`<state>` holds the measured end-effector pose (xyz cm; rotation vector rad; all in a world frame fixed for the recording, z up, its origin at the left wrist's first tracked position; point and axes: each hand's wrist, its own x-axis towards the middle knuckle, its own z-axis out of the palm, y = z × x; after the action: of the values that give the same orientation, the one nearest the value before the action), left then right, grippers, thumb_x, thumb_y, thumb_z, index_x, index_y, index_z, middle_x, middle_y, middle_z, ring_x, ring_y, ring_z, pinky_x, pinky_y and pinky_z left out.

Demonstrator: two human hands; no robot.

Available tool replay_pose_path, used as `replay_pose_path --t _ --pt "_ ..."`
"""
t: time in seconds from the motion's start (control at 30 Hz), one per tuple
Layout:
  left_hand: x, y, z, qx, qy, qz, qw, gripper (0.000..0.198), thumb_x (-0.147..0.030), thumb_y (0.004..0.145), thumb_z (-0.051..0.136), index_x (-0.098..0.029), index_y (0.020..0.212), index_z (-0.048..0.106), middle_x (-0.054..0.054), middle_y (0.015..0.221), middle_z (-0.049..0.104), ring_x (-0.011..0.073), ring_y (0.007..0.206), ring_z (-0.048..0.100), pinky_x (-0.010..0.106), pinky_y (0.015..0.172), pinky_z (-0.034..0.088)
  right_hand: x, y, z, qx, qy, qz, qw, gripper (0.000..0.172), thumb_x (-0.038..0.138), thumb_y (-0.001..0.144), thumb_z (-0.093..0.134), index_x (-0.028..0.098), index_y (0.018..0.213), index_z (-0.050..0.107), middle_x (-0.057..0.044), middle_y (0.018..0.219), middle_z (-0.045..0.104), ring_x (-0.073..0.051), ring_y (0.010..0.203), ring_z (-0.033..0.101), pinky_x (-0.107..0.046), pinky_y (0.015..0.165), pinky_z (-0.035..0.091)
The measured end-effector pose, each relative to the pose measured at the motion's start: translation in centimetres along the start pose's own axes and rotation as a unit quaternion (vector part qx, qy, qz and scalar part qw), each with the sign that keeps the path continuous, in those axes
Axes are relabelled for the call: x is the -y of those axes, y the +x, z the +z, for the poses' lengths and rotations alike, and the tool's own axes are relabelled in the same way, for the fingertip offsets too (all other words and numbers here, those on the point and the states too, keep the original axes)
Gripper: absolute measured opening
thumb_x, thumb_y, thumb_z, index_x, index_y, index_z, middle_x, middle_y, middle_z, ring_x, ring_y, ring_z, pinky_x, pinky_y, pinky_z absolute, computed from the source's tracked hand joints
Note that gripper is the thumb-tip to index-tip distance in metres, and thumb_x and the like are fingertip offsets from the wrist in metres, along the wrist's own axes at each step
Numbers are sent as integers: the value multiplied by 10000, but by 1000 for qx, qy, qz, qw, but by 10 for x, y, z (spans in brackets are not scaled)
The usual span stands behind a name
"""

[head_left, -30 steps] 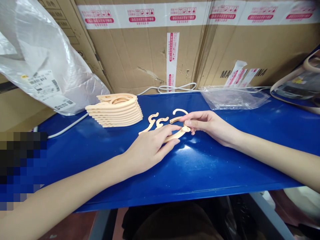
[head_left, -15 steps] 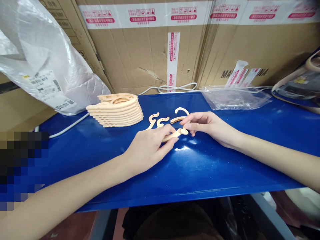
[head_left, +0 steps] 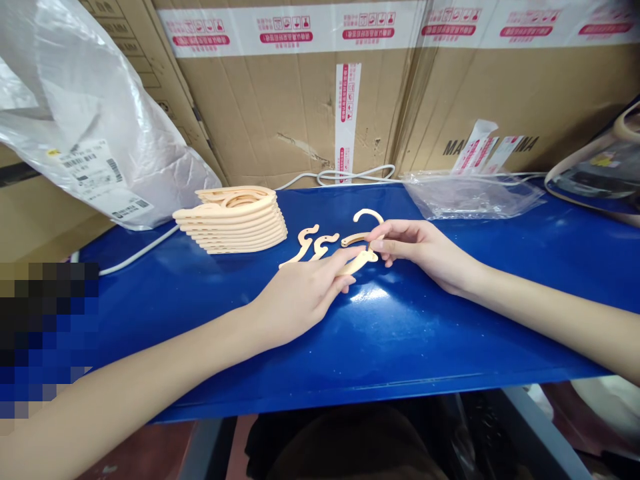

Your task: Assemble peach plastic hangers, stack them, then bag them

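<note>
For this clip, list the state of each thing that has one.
Left hand: closed on pale arm piece
Right hand: pinching pale hook piece
Stack of pale pieces: neatly piled
Two loose pieces: lying beside stack
Clear bag: crumpled, lying flat
Labelled plastic bag: bulging
Cardboard box: taped

Hanger stack (head_left: 233, 227) centre-left, hook (head_left: 369, 213) and arm piece (head_left: 356, 264) mid-frame: cream. Table (head_left: 425, 347): blue. Tape (head_left: 327, 30) up top: white, red print.

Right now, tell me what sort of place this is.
Probably a packing or storage workspace: cardboard boxes with printed tape stand behind a blue tabletop, which holds a stack of cream hangers.
</note>
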<state>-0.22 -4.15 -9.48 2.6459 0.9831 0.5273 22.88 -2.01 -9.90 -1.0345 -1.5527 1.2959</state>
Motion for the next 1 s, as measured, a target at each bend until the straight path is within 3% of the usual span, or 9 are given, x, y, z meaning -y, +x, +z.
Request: replay_pose_path --t 0.17,0.4,0.57,0.8,1.0 --pt "2 1 0 14 -16 -8 1000 439 -274 1013 380 -265 1449 333 24 1041 722 191 890 698 289 750 492 1 0 -1 -28 13 9 999 203 344 723 784 212 871 740 4 793 683 -94 662 553 -267 657 475" --pt "1 1 0 26 -30 6 999 448 -267 1018 379 -258 1464 338 36 1111 710 193 972 684 291 803 503 3 -1 -1 18 5 9 1000 176 343 739 778 220 859 741 17 791 678 -83 637 531 -268 662 460" --pt "3 0 1 19 -2 19 1000 467 -292 1028 367 -228 1488 324 72 1282 647 212 1076 653 327 876 500 3 -1 -1 4 21 13 1000 181 336 731 787 216 861 749 17 765 668 -78 629 529 -254 644 456" --pt "6 0 5 -5 -3 34 999 464 -298 1034 345 -191 1486 344 66 1054 723 197 934 680 319 847 504 4 -2 -1 -8 49 35 998 230 336 723 798 229 922 754 15 808 689 -77 676 555 -244 662 464" --pt "3 -1 3 9 -22 34 999 463 -283 1028 367 -225 1484 313 43 1118 708 180 939 682 288 821 501 2 -1 -4 34 47 28 998 196 341 749 783 241 917 768 7 850 701 -68 660 549 -237 657 466"
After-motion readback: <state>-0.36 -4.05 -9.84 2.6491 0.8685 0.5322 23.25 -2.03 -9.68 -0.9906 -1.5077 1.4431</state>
